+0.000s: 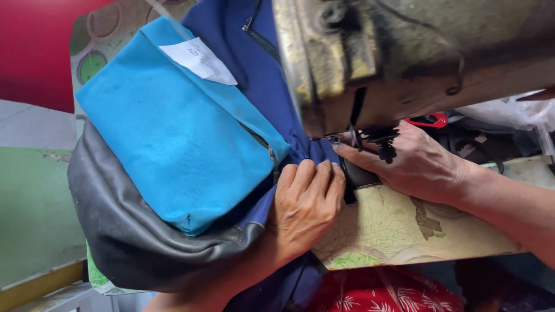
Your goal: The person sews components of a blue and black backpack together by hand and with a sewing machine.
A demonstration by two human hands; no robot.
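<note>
A backpack lies across the sewing table, with a bright blue front pocket, a dark blue body and a black leather-like base. My left hand is curled, pressing the dark blue fabric down just left of the needle. My right hand lies flat to the right, fingers pinching the fabric and a black strap under the presser foot. The worn head of the sewing machine hangs over both hands and hides the seam.
A white paper tag lies on the blue pocket. The table top has a worn green patterned cover. A red-handled tool lies behind my right hand, with white plastic further right. Red floral cloth shows below the table edge.
</note>
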